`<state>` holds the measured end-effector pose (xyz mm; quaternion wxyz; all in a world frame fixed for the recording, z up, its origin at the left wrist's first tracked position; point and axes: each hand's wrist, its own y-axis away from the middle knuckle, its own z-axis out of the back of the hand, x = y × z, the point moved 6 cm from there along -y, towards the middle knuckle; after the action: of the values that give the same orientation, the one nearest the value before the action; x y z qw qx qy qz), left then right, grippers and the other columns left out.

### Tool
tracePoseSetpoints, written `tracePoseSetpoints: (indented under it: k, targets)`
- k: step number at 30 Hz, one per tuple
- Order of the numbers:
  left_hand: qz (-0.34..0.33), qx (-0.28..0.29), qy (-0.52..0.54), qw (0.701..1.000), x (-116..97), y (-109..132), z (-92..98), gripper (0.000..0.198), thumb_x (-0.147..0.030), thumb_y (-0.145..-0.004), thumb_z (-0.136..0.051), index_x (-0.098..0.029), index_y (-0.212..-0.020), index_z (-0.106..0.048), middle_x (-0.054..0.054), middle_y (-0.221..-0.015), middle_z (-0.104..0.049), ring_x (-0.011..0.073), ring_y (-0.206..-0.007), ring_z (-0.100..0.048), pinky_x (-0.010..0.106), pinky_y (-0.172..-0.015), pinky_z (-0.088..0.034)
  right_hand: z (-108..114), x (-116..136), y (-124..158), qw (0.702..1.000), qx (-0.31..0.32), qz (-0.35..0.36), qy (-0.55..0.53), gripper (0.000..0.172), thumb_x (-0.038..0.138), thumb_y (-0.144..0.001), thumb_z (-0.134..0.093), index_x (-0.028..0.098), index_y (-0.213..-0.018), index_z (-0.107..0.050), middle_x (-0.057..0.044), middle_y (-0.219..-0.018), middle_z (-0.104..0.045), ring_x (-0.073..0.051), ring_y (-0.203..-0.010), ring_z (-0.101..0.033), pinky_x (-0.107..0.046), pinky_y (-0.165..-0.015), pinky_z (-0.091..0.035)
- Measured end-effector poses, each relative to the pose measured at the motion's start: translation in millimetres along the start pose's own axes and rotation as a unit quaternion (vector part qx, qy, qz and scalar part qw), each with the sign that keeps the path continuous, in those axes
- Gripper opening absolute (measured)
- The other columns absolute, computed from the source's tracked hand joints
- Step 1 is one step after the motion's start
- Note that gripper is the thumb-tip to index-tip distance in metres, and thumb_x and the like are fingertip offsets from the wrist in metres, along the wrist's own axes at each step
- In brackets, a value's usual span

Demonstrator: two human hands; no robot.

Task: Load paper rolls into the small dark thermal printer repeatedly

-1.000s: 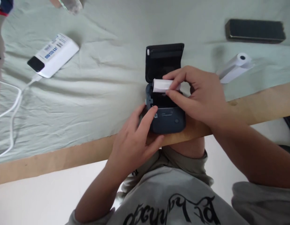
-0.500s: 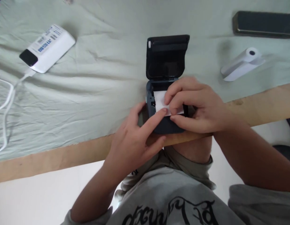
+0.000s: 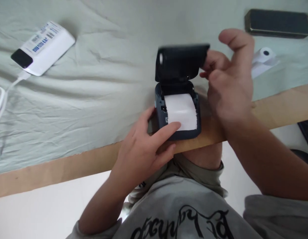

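Observation:
A small dark blue receipt printer [image 3: 197, 132] sits at the table's front edge with its black lid [image 3: 181, 63] raised, leaning partly forward. White paper [image 3: 182, 108] comes out of its bay and lies over the front, with a ragged right edge. My left hand [image 3: 144, 142] holds the printer at its left side, one finger pressing the paper's lower left part. Beside the lid's right edge is my right hand [image 3: 231, 76], somewhat blurred, its fingers apart and one raised. Some of its fingertips are at or behind the lid; contact is hard to make out.
A white power bank [image 3: 49, 49] with a plugged-in white cable [image 3: 13, 84] lies at left on the green cloth [image 3: 106, 83]. At right are a white paper roll [image 3: 265, 58], partly behind my right hand, and a dark oblong case [image 3: 278, 23]. The table's bare wooden edge [image 3: 69, 162] runs along the front.
My right hand has left the paper and moved up and right to the lid. The lid has tilted forward somewhat. The paper now reaches lower over the printer's front; my left hand stays put.

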<state>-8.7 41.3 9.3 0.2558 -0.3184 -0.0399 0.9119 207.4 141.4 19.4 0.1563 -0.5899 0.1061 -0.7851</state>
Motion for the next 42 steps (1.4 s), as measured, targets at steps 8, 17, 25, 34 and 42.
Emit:
tracePoseSetpoints:
  k: [8,17,25,34,42]
  targets:
    - [-0.016,-0.022,-0.004,1.000,-1,1,-3.4,0.052,-0.022,-0.107,-0.073,-0.036,-0.155,-0.060,0.019,-0.176,-0.050,0.0440,-0.160,-0.064,0.060,-0.121,-0.063,-12,-10,-2,0.988,0.124,-0.024,0.094,0.038,0.050,-0.104,-0.069,0.028,-0.136,-0.070,-0.006,-0.144,-0.080,-0.025,-0.134,-0.076,-0.046,-0.124,-0.063]
    - [-0.010,-0.039,-0.050,0.998,1,3,-9.0,0.078,-0.034,-0.104,-0.076,-0.031,-0.174,-0.040,0.023,-0.176,-0.056,0.0435,-0.156,-0.067,0.058,-0.121,-0.064,-3,-8,-11,0.957,0.241,-0.083,0.135,0.065,0.061,-0.104,-0.074,0.035,-0.162,-0.061,-0.005,-0.156,-0.073,-0.028,-0.133,-0.075,-0.050,-0.121,-0.066]
    - [0.010,-0.022,-0.060,0.998,1,3,-8.4,0.072,-0.032,-0.105,-0.074,-0.032,-0.171,-0.046,0.022,-0.176,-0.056,0.0435,-0.153,-0.070,0.059,-0.118,-0.065,-6,-12,7,0.976,0.176,-0.008,0.130,0.062,0.065,-0.113,-0.058,0.027,-0.161,-0.061,-0.011,-0.163,-0.069,-0.029,-0.150,-0.069,-0.051,-0.136,-0.057]
    - [0.029,-0.019,-0.066,0.997,3,2,-8.1,0.100,-0.047,-0.109,-0.077,-0.020,-0.186,-0.019,0.024,-0.177,-0.058,0.0411,-0.160,-0.065,0.055,-0.130,-0.060,8,-5,19,0.972,0.094,0.009,0.216,0.052,0.062,-0.117,-0.056,0.030,-0.156,-0.068,-0.008,-0.121,-0.076,-0.023,-0.107,-0.076,-0.042,-0.099,-0.067]
    - [0.060,0.033,-0.063,0.996,5,-5,-0.8,0.095,-0.061,-0.109,-0.081,-0.016,-0.180,-0.035,0.026,-0.177,-0.058,0.0415,-0.163,-0.062,0.055,-0.133,-0.058,-1,1,22,0.961,0.133,-0.064,0.236,0.065,0.067,-0.113,-0.049,0.023,-0.159,-0.059,-0.002,-0.084,-0.071,-0.020,-0.064,-0.057,-0.038,-0.068,-0.043]
